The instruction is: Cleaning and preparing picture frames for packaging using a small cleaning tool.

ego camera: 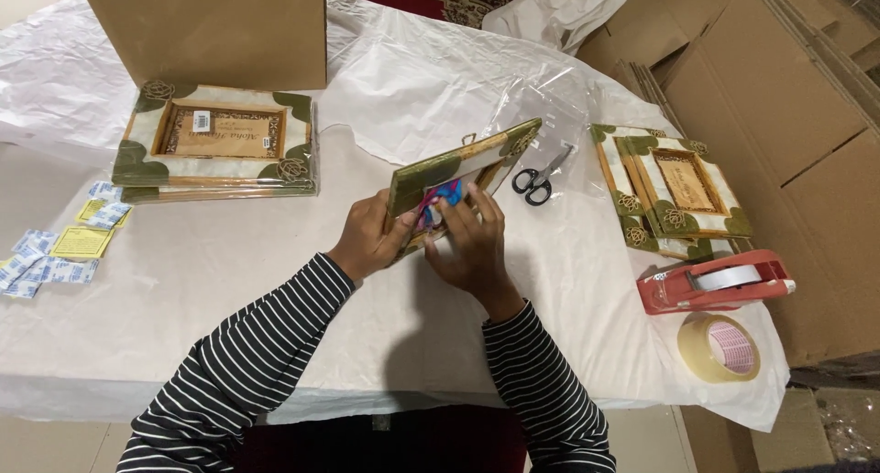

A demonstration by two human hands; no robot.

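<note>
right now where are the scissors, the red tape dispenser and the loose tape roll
scissors (pixel 537 181), head view, on the black handles
red tape dispenser (pixel 710 284), head view, on its red body
loose tape roll (pixel 720 347), head view, on the roll's face

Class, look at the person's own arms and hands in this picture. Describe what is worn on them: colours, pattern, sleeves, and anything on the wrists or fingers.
Both arms wear long sleeves with thin black and white stripes running around the arm, reaching to the wrists. The left sleeve and right sleeve match. The left hand and right hand are bare: no gloves, and no rings or watch can be seen.
</note>
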